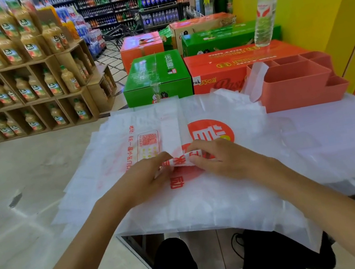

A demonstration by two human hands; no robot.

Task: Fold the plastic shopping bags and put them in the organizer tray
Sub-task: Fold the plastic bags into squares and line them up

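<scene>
Lying folded bag pinched between both hands

The table is almost wholly covered by a spread stack of plastic shopping bags. A coral organizer tray stands at its far right corner, touching the bags

Single head view: looking forward and down, close over the table; store shelves showing beyond.
</scene>
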